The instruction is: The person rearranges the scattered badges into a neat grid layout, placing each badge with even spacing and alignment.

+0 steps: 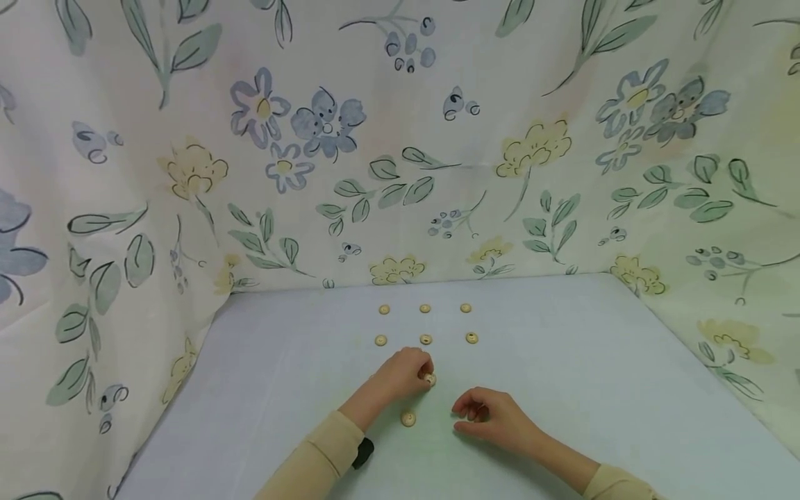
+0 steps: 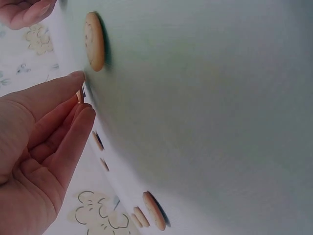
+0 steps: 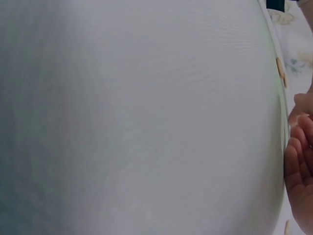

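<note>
Thumb and fingers of my left hand (image 1: 402, 375) pinch a small round wooden disc (image 1: 430, 380) at the middle of the table. In the left wrist view that disc (image 2: 81, 94) is seen nearly edge-on between the fingertips. Closer to me lies another wooden disc (image 1: 408, 419) with dark marks on its face, flat on the cloth. To the right of both, my right hand (image 1: 496, 420) hovers at or just over the table, fingers loosely bent and holding nothing. Whether it touches the cloth I cannot tell.
Beyond my left hand, discs lie in two rows: a back row with a middle disc (image 1: 425, 308) and a nearer row with its own middle disc (image 1: 426, 339). A pale cloth covers the table (image 1: 562, 347). Floral curtains (image 1: 400, 139) enclose the back and both sides.
</note>
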`<control>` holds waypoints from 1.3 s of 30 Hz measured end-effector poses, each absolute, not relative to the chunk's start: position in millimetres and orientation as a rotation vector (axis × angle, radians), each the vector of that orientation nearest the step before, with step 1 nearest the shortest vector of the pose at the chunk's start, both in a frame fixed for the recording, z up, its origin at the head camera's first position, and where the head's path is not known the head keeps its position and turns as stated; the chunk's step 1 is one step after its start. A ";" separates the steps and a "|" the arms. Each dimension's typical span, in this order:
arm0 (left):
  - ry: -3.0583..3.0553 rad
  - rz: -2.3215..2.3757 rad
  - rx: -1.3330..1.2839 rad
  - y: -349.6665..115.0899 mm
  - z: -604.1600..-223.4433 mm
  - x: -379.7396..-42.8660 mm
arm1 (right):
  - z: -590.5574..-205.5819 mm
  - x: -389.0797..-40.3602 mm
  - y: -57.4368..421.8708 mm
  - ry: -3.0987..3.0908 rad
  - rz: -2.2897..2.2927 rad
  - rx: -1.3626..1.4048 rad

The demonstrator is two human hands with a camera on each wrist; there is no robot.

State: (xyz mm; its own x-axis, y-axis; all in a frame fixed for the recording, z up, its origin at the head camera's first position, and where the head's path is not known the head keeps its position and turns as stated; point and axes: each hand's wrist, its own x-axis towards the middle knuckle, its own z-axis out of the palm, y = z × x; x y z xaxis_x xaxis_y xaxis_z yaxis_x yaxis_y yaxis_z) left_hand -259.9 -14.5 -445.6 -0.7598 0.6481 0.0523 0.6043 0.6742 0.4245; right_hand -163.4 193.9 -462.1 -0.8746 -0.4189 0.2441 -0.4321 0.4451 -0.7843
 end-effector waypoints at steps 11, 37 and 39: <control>2.744 0.735 0.937 -17.3 -452.7 -261.0 | -453.7 -158.5 189.3 -2.671 1.471 0.766; 2.706 1.020 0.808 -63.8 -429.2 -232.7 | -485.5 -175.7 200.4 -2.741 1.460 0.755; 2.704 1.048 0.787 -71.6 -428.6 -226.3 | -484.8 -177.2 198.3 -2.722 1.454 0.780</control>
